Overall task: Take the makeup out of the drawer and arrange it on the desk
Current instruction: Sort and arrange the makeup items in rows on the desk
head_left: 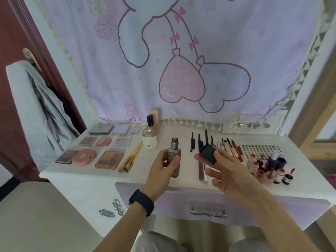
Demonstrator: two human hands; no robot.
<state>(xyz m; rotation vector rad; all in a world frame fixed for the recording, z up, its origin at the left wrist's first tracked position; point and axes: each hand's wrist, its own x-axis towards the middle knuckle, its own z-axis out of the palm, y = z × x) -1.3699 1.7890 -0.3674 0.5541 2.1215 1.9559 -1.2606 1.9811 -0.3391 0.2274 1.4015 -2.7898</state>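
A: What has the left hand (164,165) got?

B: It grips a brown square bottle (175,158), fingers and thumb wrapped round the body, and holds it upright over the white desk (87,180). The top is bare, with the grey pump showing. A black band (142,202) sits on that wrist.

A: And the right hand (229,173)?

B: Just right of the bottle, it pinches a black cap (208,154) between thumb and forefinger. The other fingers are spread loose. Cap and bottle are apart.

A: Does the bottle rest on the desk?

B: I cannot tell whether its base touches the top.

A: What stands closest to it?

B: Behind the bottle and a little to the left, a cream egg-shaped flask (149,140) with a dark lid stands upright. Left of the bottle lie yellow-handled brushes (131,158). Farther left are the palettes (109,160) in rows, with a round pink compact (84,156) among them.

A: And on the other side?

B: Right of the bottle, beyond the right hand, a row of dark pencils (199,142) lies side by side, then some red and gold sticks (234,151). Farther right still is a lash tray (261,150), with a cluster of small red-filled vials (267,171) in front of it.

A: Where is the drawer?

B: Below the bottle, nearer the person: a lilac drawer front (181,202) with a metal handle (208,213). Whether it is ajar I cannot tell.

A: And behind the bottle, past the desk?

B: A lilac cartoon curtain (181,70) hangs down to the desk's back edge.
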